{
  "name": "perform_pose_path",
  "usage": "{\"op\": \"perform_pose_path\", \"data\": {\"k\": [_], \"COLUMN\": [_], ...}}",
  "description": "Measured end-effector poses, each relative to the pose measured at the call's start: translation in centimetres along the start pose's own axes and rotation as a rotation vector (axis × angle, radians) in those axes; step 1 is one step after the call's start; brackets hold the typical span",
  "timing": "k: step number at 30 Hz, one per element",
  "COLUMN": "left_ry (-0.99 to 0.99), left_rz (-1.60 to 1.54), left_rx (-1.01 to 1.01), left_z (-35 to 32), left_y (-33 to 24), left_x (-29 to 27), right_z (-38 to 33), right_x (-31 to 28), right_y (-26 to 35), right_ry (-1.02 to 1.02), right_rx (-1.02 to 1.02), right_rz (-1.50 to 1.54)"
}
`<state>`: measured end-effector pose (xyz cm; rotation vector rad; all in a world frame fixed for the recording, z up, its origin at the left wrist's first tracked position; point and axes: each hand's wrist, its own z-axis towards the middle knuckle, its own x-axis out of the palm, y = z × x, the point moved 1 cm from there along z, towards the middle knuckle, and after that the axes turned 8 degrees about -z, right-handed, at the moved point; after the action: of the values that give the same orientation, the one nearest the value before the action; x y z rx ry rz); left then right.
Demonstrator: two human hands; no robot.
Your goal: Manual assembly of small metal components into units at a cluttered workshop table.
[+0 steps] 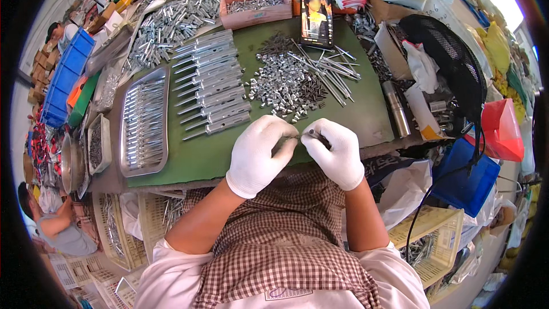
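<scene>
Both hands in white gloves, meeting at centre frame just past the near edge of the green desk (366, 114). Left hand (260, 151) is curled, fingertips pinching something small at its right side; too tiny to name, probably a little metal piece. Right hand (337, 149) is closed around a thin dark pin (316, 135), held between thumb and forefinger, tip pointing toward the left hand. The two sets of fingertips are nearly touching.

Just above the hands, centre of the desk: a heap of small silver sleeves (280, 83) mixed with dark bits. To its right, a loose bundle of long thin rods (331, 68), crossed over each other. Left of the heap, rows of finished silver bolt assemblies (211, 83) laid side by side. Further left, a metal tray (144, 120) with more of the same, packed in rows. Upper centre: a pink box (254, 6) of small metal parts; beside it a phone (316, 18) standing upright with its screen lit. Right of the desk: a steel flask (396, 109) lying near the edge, a black mesh bag (452, 57), a red bag (503, 129). Upper left: a blue crate (64, 77). Lower frame: checked apron (274, 234) over the lap, yellow baskets (437, 240) on the floor at both sides. Another person sits at lower left.
</scene>
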<state>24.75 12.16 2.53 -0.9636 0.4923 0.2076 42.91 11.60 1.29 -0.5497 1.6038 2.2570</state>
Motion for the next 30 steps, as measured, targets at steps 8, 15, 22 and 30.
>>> {"op": "perform_pose_path", "data": {"k": [8,15,22,30], "left_ry": [0.007,0.007,0.021,0.003], "left_rz": [0.103,0.631,0.567,0.396], "left_rx": [-0.224,0.015,0.066,0.063], "left_z": [0.3,3.3,1.5,-2.4], "left_y": [0.1,3.2,2.0,1.6], "left_x": [-0.2,-0.8,-1.5,-3.0], "right_z": [-0.1,0.2,1.5,7.0], "right_x": [0.8,0.8,0.8,1.1], "right_y": [0.1,0.0,-0.3,-1.0], "right_ry": [-0.212,-0.234,-0.263,-0.174], "right_rx": [-0.041,-0.009,-0.037,-0.055], "right_rz": [-0.09,-0.115,-0.232,-0.65]}}
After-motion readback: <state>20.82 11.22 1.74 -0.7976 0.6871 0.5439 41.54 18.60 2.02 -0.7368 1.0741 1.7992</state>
